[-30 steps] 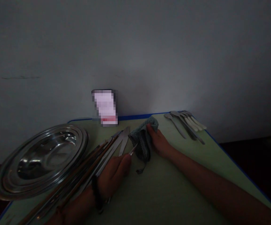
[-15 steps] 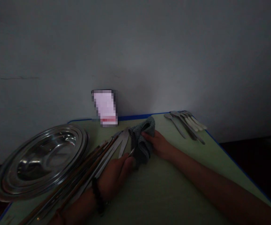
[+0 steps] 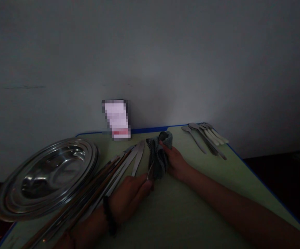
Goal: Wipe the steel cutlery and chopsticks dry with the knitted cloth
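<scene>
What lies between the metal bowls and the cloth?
In the head view, brown sticks and flat metal utensils lie between the metal bowls and the cloth held by the right hand.

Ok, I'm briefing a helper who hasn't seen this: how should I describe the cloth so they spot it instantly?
Start at the pale green table, between the steel dishes on the left and the cutlery at far right. There the right hand holds the cloth, a crumpled grey-blue bundle. Its soft folds set it apart from the flat metal utensils left of it.
</scene>
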The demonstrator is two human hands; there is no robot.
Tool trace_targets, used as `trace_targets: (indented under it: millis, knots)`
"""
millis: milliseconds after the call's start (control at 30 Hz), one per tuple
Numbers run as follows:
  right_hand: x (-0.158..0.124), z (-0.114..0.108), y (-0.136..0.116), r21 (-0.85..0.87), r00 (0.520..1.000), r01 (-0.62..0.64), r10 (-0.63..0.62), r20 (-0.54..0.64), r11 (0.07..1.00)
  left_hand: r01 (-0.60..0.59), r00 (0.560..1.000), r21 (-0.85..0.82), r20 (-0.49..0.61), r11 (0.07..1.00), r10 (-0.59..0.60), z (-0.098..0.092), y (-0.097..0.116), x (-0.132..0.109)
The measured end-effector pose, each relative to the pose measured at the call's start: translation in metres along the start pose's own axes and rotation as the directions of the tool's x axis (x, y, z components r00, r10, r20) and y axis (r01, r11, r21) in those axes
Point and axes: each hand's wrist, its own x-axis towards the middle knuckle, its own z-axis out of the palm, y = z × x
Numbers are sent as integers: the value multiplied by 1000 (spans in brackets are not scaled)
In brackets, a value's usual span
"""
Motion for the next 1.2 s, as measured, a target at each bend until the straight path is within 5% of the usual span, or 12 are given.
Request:
trace_targets:
  millis: [267,400,467,567,700,800,900,1100,1200]
  knots:
    - [-2,-2,8,-117,990,31,-14,140,993,135,983,-21,-126,991,-136,8,-2,11]
    - [-4,-5,-4,-360,970,97,-6,244,928,51,969,-120,-235,991,-78,6,-4,5]
    - [-6,-6,-18,-581,921,189,62,384,791,-19,946,-224,-318,974,-55,7,-6,2]
    - [-10,-6,-40,-806,825,366,240,512,464,-117,912,-411,-405,904,-65,9,-8,0]
    - [-14,-4,-59,-836,743,542,415,525,87,-103,882,-509,-444,855,-158,12,-9,4]
    - [-17,-3,-67,-810,739,584,450,501,-56,-18,893,-394,-420,919,-162,13,-9,8]
    - [-20,-4,-78,-832,768,548,448,458,-89,13,926,-332,-351,943,-137,14,-8,9]
    - [-28,-11,-113,-917,789,397,522,325,-30,-24,877,-323,-460,946,-135,17,-4,4]
    - [-30,-13,-120,-929,816,368,496,298,-47,-10,910,-323,-395,946,-126,14,-3,3]
